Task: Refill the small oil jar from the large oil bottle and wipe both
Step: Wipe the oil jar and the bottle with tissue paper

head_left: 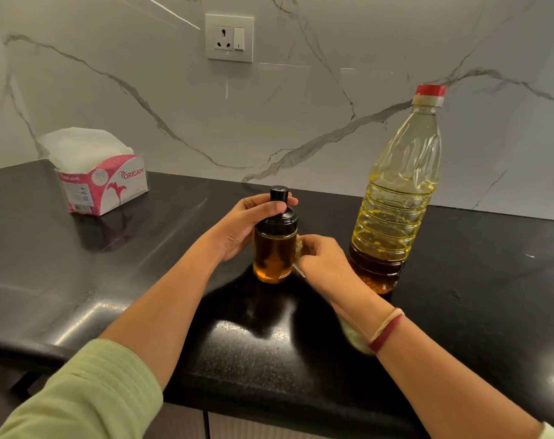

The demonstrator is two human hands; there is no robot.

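Observation:
The small oil jar, clear glass with amber oil and a black lid, stands upright on the black counter at the centre. My left hand grips its lid and neck from the left. My right hand presses a crumpled tissue against the jar's right side. The large plastic oil bottle with a red cap stands upright just right of my right hand, capped and roughly half full of yellow oil.
A pink and white tissue box with tissues sticking out sits at the back left by the marble wall. A wall socket is above the counter. The counter's front edge runs close below my forearms.

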